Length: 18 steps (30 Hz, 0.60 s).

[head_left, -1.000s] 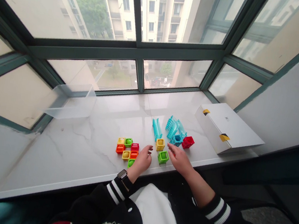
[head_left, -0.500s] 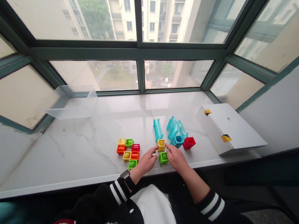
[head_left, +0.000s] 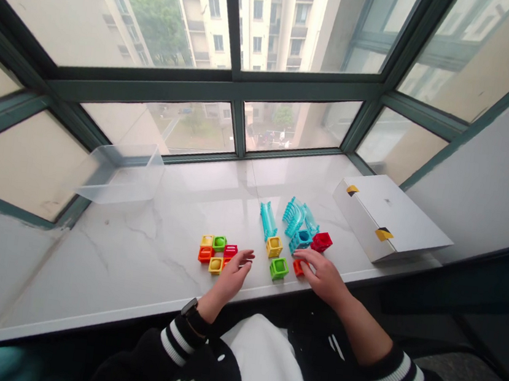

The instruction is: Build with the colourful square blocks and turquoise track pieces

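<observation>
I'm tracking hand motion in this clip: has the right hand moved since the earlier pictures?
Yes: the right hand has moved rightward, away from the green block and toward the white box.

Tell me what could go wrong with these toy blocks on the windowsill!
The orange block by the right hand sits near the front edge of the marble windowsill, so a bump might push it off. The left hand is right beside the small group of colored blocks, and a careless sweep could scatter them. The turquoise chute pieces sit close to the red cube, so they might get knocked too.
</observation>
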Each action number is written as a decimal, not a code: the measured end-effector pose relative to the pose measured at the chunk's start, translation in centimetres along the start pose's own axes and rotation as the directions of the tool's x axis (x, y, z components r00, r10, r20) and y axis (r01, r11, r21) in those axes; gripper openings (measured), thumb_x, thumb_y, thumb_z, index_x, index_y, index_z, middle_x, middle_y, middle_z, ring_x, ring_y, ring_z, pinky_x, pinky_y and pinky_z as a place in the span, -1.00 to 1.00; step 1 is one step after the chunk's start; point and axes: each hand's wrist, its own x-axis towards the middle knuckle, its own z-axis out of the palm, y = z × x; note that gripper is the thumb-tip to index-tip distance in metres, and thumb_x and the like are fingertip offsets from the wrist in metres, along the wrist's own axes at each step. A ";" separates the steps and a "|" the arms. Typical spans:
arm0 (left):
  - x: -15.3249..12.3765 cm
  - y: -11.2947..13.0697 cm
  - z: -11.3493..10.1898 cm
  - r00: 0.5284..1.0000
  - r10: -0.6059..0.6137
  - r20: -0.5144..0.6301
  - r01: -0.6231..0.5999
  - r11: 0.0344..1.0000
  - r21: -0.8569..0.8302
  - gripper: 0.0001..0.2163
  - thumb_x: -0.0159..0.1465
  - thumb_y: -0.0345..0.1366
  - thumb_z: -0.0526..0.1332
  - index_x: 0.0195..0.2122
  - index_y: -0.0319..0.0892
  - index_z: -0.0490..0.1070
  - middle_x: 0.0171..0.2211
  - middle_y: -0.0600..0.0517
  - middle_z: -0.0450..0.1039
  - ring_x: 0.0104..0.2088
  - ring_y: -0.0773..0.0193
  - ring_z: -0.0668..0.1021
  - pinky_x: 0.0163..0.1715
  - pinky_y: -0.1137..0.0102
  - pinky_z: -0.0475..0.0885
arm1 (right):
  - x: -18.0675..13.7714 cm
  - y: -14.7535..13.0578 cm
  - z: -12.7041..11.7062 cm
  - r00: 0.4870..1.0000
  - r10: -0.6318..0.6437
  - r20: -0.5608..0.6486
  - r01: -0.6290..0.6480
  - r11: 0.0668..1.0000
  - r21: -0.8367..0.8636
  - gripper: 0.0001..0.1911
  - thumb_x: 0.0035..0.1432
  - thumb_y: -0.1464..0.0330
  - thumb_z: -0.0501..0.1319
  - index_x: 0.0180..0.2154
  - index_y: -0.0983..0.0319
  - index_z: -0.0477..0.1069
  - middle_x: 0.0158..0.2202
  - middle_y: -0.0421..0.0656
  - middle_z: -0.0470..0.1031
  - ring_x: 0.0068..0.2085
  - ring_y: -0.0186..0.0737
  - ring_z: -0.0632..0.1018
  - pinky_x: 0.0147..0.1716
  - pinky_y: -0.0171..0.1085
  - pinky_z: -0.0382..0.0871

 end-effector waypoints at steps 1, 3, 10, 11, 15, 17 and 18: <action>-0.5 0.1 -0.9 1.000 -0.009 -0.020 0.008 1.000 -0.019 -0.59 0.32 -0.16 0.28 0.16 -0.15 0.46 0.09 -0.20 0.56 0.07 0.02 0.62 0.12 0.07 0.51 | -0.6 0.4 -0.7 1.000 0.012 -0.009 -0.012 1.000 -0.011 -0.67 0.37 0.37 0.12 0.03 0.11 0.60 0.10 -0.08 0.63 0.14 -0.02 0.61 0.22 -0.02 0.49; -1.6 0.1 -2.7 0.997 -0.027 -0.066 0.024 0.998 -0.055 -0.57 0.31 -0.09 0.30 0.15 -0.15 0.46 0.05 -0.20 0.57 0.00 0.01 0.63 -0.02 0.10 0.57 | -1.6 1.5 -1.4 0.998 0.051 -0.028 -0.052 0.998 -0.042 -0.70 0.34 0.36 0.15 0.00 0.11 0.59 0.04 -0.08 0.63 0.09 0.00 0.62 0.16 -0.01 0.52; -4.0 -0.3 -6.8 0.963 -0.045 -0.266 0.016 0.994 -0.110 -0.55 0.27 -0.02 0.33 0.08 -0.17 0.50 -0.03 -0.15 0.60 -0.02 0.01 0.63 -0.09 0.18 0.58 | -2.3 4.4 1.6 0.984 0.175 -0.001 -0.174 0.972 -0.156 -0.55 0.22 0.31 0.32 0.15 0.13 0.54 0.15 0.00 0.52 0.16 0.11 0.54 0.25 0.07 0.42; -4.2 -0.2 -7.1 0.958 -0.047 -0.283 0.013 0.993 -0.121 -0.55 0.26 -0.01 0.34 0.07 -0.17 0.51 -0.04 -0.15 0.60 -0.03 0.02 0.64 -0.09 0.18 0.59 | -2.1 4.6 2.1 0.982 0.188 0.014 -0.183 0.967 -0.176 -0.53 0.21 0.33 0.32 0.16 0.12 0.53 0.16 0.00 0.50 0.16 0.11 0.53 0.26 0.07 0.40; -4.6 0.0 -7.4 0.945 -0.054 -0.323 0.009 0.990 -0.139 -0.56 0.24 -0.02 0.35 0.05 -0.18 0.52 -0.05 -0.15 0.61 -0.10 0.06 0.65 -0.12 0.20 0.59 | -1.6 5.5 3.1 0.976 0.208 0.064 -0.189 0.955 -0.227 -0.53 0.23 0.40 0.27 0.17 0.13 0.54 0.16 0.01 0.49 0.15 0.09 0.53 0.27 0.05 0.39; -4.8 0.0 -7.2 0.944 -0.063 -0.323 0.020 0.991 -0.135 -0.57 0.25 -0.03 0.34 0.04 -0.18 0.52 -0.06 -0.14 0.61 -0.14 0.09 0.65 -0.15 0.21 0.59 | -1.5 5.9 3.0 0.976 0.205 0.072 -0.183 0.953 -0.240 -0.53 0.25 0.43 0.24 0.18 0.14 0.53 0.15 0.01 0.49 0.15 0.07 0.53 0.26 0.03 0.40; -4.8 0.0 -7.1 0.945 -0.067 -0.320 0.025 0.991 -0.131 -0.57 0.24 -0.03 0.34 0.04 -0.18 0.53 -0.06 -0.14 0.61 -0.14 0.09 0.65 -0.16 0.21 0.59 | -1.5 6.1 2.9 0.977 0.202 0.076 -0.178 0.953 -0.247 -0.52 0.25 0.44 0.23 0.19 0.14 0.52 0.16 0.01 0.49 0.15 0.07 0.53 0.26 0.03 0.40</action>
